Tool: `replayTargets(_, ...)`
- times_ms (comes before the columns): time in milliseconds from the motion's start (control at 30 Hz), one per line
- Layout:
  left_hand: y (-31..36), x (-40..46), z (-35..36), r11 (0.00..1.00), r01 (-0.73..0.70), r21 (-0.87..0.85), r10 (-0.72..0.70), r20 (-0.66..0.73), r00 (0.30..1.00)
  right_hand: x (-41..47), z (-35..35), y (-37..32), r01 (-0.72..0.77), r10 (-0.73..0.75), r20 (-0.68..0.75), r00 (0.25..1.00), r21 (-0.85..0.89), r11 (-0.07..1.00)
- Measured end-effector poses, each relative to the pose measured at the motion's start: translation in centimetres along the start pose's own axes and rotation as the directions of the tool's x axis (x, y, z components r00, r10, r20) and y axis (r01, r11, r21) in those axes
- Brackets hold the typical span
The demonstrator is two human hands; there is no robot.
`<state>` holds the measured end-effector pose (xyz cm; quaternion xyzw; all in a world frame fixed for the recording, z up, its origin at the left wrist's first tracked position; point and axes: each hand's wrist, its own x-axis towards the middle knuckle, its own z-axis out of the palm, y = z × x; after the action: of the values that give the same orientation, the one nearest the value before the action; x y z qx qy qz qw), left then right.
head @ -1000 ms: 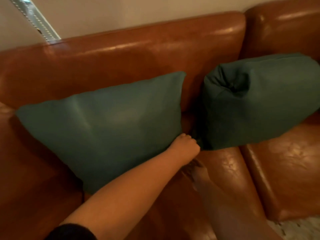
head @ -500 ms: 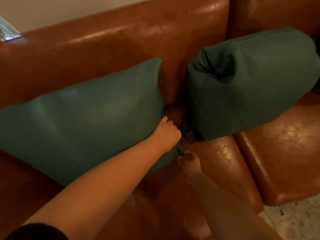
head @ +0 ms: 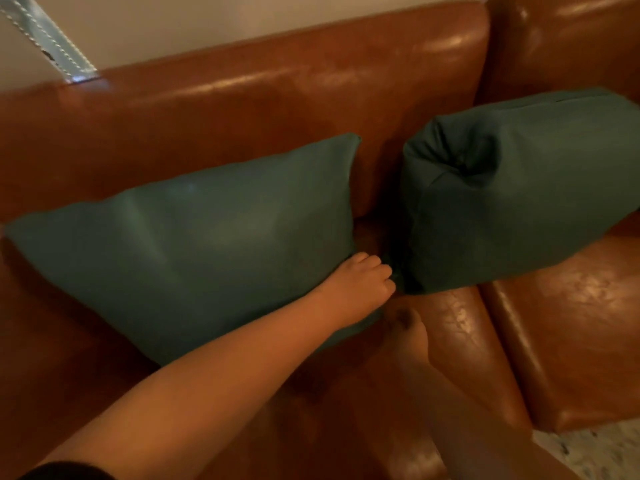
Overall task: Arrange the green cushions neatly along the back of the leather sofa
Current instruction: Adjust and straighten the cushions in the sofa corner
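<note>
Two green cushions lean against the back of the brown leather sofa (head: 277, 98). The left green cushion (head: 207, 244) is flat and stands tilted on the left seat. The right green cushion (head: 519, 195) is bunched, with a dent in its top left corner. My left hand (head: 362, 282) grips the lower right edge of the left cushion, fingers curled into the gap between the two cushions. Just below it, in shadow, my right hand (head: 405, 327) pinches that cushion's bottom right corner.
A second sofa seat (head: 568, 341) lies at the right, split from the first by a seam. Pale speckled floor (head: 588, 448) shows at the bottom right. A wall and a light strip (head: 48, 39) are behind the sofa back.
Both hands stay at the left cushion's lower right corner. The view swung away and back, and the cushions sit about where they were.
</note>
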<state>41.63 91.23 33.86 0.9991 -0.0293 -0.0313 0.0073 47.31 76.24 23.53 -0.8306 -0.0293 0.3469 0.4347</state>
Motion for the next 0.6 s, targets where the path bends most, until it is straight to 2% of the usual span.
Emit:
replayTargets(67,0.4,-2.3,-0.8,0.983,0.054,-0.174,-0.077,-0.129,0.989,-0.9,-0.1,-0.5,0.081,-0.082,-0.019,0.996,-0.036,0.996)
replayTargets(100,0.7,-3.7,-1.4,0.957,0.048,-0.285,-0.101,-0.173,0.980,-1.3,0.0,-1.0,0.104,-0.103,0.021,0.994,-0.030,0.994)
replayTargets(167,1.1,-7.4,-2.2,0.900,0.015,-0.436,-0.109,-0.192,0.975,-1.9,0.1,-1.6,0.201,-0.199,0.101,0.975,-0.009,0.979)
replayTargets(233,1.6,-12.0,-2.4,0.858,0.049,-0.512,-0.128,-0.119,0.985,-2.5,0.3,-2.3,0.315,-0.304,0.118,0.945,-0.091,0.945)
replayTargets(333,2.4,-18.9,-1.3,0.737,0.255,-0.626,-0.270,0.073,0.960,-3.1,0.9,-3.5,0.321,-0.304,0.134,0.943,-0.135,0.937)
replayTargets(400,2.6,-22.5,-0.8,0.608,0.431,-0.667,-0.394,0.218,0.893,-3.5,1.6,-4.1,0.319,-0.301,0.143,0.943,-0.122,0.940)
replayTargets(500,2.5,-27.3,0.7,0.438,0.630,-0.641,-0.547,0.366,0.753,-3.5,2.5,-4.6,0.292,-0.278,0.137,0.951,-0.094,0.952)
replayTargets(600,2.2,-31.2,2.4,0.215,0.767,-0.605,-0.683,0.468,0.561,-3.3,2.8,-4.3,0.288,-0.278,0.139,0.950,-0.052,0.956)
